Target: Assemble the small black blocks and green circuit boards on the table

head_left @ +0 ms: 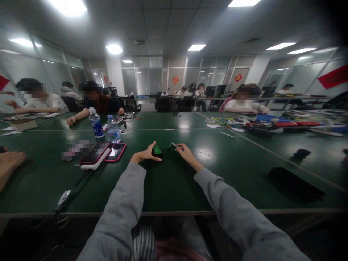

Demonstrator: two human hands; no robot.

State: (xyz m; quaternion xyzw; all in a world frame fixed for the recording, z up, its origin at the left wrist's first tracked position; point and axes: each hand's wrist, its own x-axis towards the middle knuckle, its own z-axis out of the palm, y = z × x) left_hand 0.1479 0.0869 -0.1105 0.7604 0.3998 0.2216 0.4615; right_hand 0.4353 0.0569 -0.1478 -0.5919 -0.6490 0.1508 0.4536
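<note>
Both my arms in grey sleeves reach out over a dark green table. My left hand pinches a small green circuit board and holds it on edge on the table. My right hand is closed on a second small green and black part just to the right of the board. The two parts lie a few centimetres apart.
Two phones in red cases on a white power bank lie to the left, with two water bottles behind them. A cable and plug lie near the front edge. Black objects rest at right. Several people sit around the table; another hand enters at left.
</note>
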